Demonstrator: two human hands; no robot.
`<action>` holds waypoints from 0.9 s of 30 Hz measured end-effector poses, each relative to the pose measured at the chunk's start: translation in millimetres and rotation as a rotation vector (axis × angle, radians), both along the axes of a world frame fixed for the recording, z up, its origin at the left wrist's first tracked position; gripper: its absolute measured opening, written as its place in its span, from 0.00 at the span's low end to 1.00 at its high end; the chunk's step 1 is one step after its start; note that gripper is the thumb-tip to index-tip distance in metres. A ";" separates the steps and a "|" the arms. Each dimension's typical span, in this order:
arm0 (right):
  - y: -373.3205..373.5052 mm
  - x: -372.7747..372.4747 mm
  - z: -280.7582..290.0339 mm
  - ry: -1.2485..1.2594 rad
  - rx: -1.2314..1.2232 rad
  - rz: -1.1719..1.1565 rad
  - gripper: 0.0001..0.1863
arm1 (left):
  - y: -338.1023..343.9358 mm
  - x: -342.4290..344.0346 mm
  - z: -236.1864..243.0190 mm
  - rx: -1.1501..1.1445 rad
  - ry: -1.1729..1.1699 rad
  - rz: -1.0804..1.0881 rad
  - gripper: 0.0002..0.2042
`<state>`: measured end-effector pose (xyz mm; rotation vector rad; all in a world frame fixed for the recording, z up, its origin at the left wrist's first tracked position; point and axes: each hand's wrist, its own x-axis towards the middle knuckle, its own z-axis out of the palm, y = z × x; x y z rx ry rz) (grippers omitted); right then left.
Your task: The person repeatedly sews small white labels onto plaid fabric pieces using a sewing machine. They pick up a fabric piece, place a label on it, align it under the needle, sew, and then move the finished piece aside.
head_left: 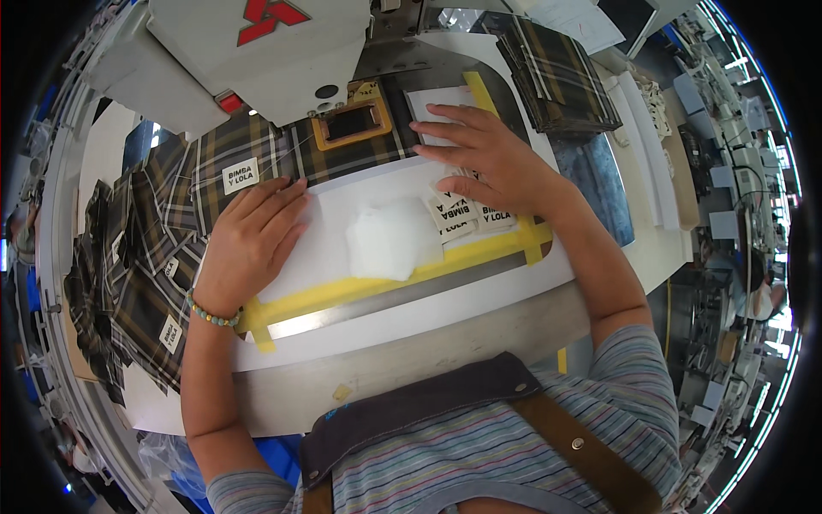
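My left hand (pixel 253 240) lies flat with its fingers stretched out, on the lower edge of a plaid fabric piece (pixel 210 180) and the white work surface. Just above its fingertips a white printed label (pixel 241 176) sits on the plaid. My right hand (pixel 484 158) is spread, fingers apart, with its fingertips by the right end of the plaid. Beneath its palm are several loose white labels (pixel 497 216), partly hidden by the thumb. A brass-coloured clamp frame (pixel 321 135) rests on the plaid under the sewing machine head (pixel 231 60). Neither hand grips anything visible.
Between the hands lies a white, translucent sheet (pixel 385 236). Yellow tape (pixel 342 292) borders the work surface. Labelled plaid pieces (pixel 141 287) heap at the left and hang down. A stack of folded plaid pieces (pixel 561 77) stands at the back right, near papers (pixel 578 26).
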<state>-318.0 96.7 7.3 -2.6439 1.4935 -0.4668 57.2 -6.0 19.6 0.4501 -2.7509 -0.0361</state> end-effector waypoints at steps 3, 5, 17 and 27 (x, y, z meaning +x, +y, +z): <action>0.8 0.9 5.1 0.081 -0.001 -0.001 0.28 | -1.2 0.4 1.2 0.013 -0.001 0.000 0.17; 1.1 2.1 7.4 0.108 -0.004 -0.007 0.28 | -0.5 0.2 1.1 0.026 0.014 -0.002 0.17; 0.7 3.8 3.9 -0.016 0.004 -0.007 0.25 | 1.3 -0.6 3.8 0.120 0.054 0.004 0.18; -0.4 -1.8 11.1 -0.046 -0.073 -0.058 0.22 | -0.2 -0.8 0.2 0.228 0.083 0.023 0.18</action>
